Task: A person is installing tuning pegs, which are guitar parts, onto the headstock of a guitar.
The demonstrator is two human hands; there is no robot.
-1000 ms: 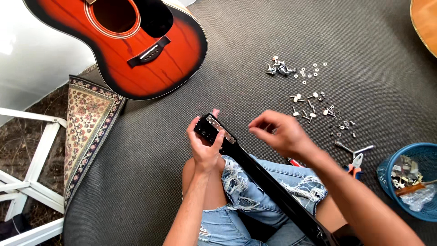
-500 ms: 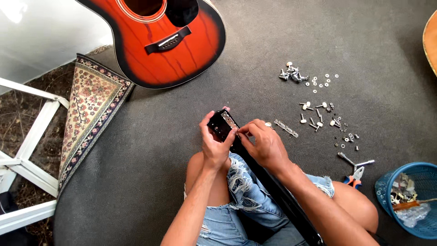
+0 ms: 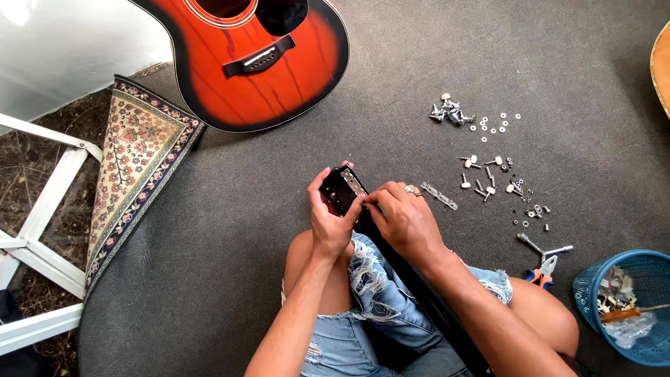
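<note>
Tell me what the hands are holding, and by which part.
The left hand grips the black guitar neck at its headstock. The right hand pinches at the headstock's edge beside it.

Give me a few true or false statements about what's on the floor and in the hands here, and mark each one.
1. The left hand grips the black guitar headstock. True.
2. The right hand is picking parts off the carpet. False: its fingers are at the headstock.
3. The red sunburst guitar body lies on the grey carpet. True.
4. The blue basket sits beside the patterned rug. False: it is at the far right, the rug at the left.
5. The small metal parts are heaped in the basket. False: they lie scattered on the carpet.
</note>
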